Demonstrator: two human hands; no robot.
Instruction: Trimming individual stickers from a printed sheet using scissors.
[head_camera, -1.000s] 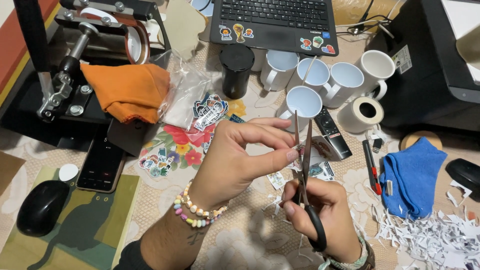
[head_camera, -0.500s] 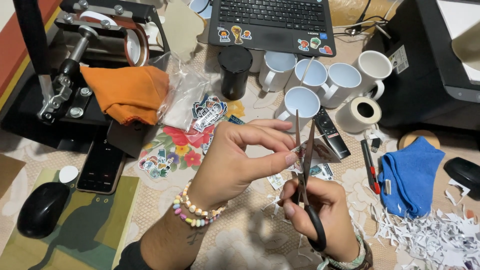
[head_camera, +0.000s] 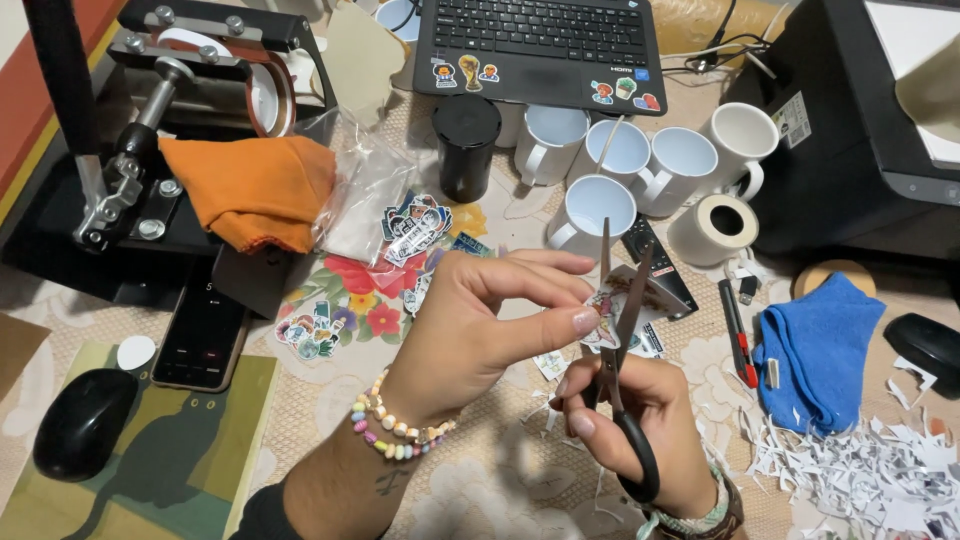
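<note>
lace-covered table (head_camera: 480, 480), white mugs (head_camera: 590, 210), laptop (head_camera: 540, 40), blue cloth (head_camera: 815, 350), paper scraps (head_camera: 860, 470), mouse (head_camera: 85, 420)

Left hand (head_camera: 470, 330) and right hand (head_camera: 650, 440) near bench (head_camera: 480, 480) front, centre; scissors (head_camera: 620, 340) in right hand, sticker (head_camera: 603, 318) between blades and left fingertips. Mugs (head_camera: 640, 165) behind hands, laptop (head_camera: 545, 45) behind mugs. Mouse (head_camera: 85, 420), phone (head_camera: 203, 330) left. Folded cloth (head_camera: 815, 350) right, paper scraps (head_camera: 860, 475) before it.
</note>
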